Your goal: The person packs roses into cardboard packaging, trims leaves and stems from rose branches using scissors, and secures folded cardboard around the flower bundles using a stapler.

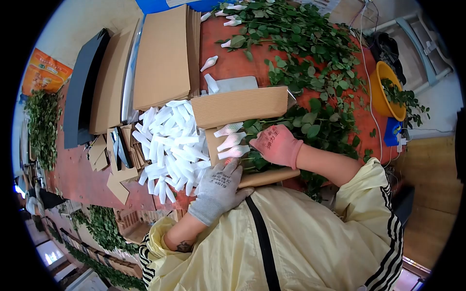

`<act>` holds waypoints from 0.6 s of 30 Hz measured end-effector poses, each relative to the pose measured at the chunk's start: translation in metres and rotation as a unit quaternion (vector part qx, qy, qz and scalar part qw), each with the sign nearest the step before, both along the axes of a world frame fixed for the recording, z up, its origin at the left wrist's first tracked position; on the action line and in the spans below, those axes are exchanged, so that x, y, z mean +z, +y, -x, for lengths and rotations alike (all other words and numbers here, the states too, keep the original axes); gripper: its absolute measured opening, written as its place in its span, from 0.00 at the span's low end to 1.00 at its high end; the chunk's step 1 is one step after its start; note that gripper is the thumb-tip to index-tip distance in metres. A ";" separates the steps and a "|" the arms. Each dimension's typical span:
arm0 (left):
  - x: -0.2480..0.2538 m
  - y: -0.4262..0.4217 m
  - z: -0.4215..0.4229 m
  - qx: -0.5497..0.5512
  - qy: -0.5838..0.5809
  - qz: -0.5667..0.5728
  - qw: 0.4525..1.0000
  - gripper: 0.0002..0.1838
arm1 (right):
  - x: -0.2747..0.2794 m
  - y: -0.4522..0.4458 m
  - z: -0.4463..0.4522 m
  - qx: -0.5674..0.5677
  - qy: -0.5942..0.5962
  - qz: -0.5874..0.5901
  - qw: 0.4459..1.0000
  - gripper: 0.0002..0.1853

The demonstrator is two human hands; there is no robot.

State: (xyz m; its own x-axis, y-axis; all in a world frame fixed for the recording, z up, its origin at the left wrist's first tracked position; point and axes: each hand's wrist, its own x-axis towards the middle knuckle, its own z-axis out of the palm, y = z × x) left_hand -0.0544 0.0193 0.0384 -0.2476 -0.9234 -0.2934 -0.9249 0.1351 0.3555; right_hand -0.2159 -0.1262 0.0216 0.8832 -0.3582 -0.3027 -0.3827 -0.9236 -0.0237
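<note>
My left hand (218,186), in a grey printed glove, lies at the lower edge of the cardboard with its fingers stretched out and thumb apart. A bit of red, perhaps a flower head, shows at its fingertips. Just above lie three flower heads in white foam-net sleeves (230,141), in a row on the cardboard. My right hand (276,145), in a pink glove, is closed beside these heads, over their leafy stems; what its fingers grip is hidden. Beyond both hands, a folded corrugated cardboard wrap (240,106) stands raised. A brown cardboard edge (269,177) lies nearest my body.
A heap of white foam-net sleeves (172,145) lies left of the wrap. Scissors (120,148) rest on cardboard pieces. Behind stand cardboard sheets (162,56). Leafy stems (301,39) cover the far right of the red table (87,174). A yellow basin (388,92) stands at the right.
</note>
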 end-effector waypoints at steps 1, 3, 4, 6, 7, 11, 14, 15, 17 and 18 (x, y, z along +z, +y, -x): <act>0.001 -0.001 0.000 0.001 0.000 0.000 1.000 0.36 | -0.003 0.001 0.002 0.001 0.000 0.000 1.000 0.05; 0.004 -0.003 0.000 0.009 0.005 -0.020 1.000 0.36 | -0.006 0.005 0.005 -0.002 -0.003 0.017 1.000 0.06; 0.004 -0.003 0.000 0.009 0.004 -0.020 1.000 0.36 | -0.003 0.009 0.005 -0.002 -0.003 0.016 1.000 0.06; 0.003 -0.002 0.001 0.005 0.005 -0.010 1.000 0.35 | 0.006 0.017 0.003 -0.016 -0.091 0.030 0.995 0.09; 0.003 -0.002 0.001 0.001 0.005 -0.011 1.000 0.35 | 0.005 0.019 0.001 -0.019 -0.091 0.028 0.995 0.09; 0.001 -0.002 0.001 0.010 0.023 0.015 1.000 0.35 | 0.007 0.019 0.000 -0.049 -0.102 0.032 0.993 0.12; 0.001 0.000 0.001 0.014 0.012 0.026 0.999 0.34 | 0.016 0.023 -0.002 -0.045 -0.111 0.022 0.993 0.12; 0.002 0.000 0.002 0.010 0.002 0.029 1.000 0.34 | 0.018 0.025 -0.002 -0.038 -0.110 0.014 0.993 0.12; 0.001 -0.001 0.002 0.003 0.004 0.029 1.000 0.34 | 0.000 0.025 -0.002 -0.026 -0.094 0.009 0.995 0.12; 0.001 -0.002 0.002 0.002 0.003 0.032 0.999 0.34 | -0.005 0.023 -0.003 -0.008 -0.081 0.005 0.997 0.12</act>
State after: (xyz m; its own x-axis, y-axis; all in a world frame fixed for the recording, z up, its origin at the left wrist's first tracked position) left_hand -0.0561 0.0173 0.0390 -0.2456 -0.9410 -0.2330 -0.9232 0.1537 0.3523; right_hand -0.2126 -0.1034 0.0165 0.9141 -0.3753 -0.1536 -0.3897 -0.9178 -0.0767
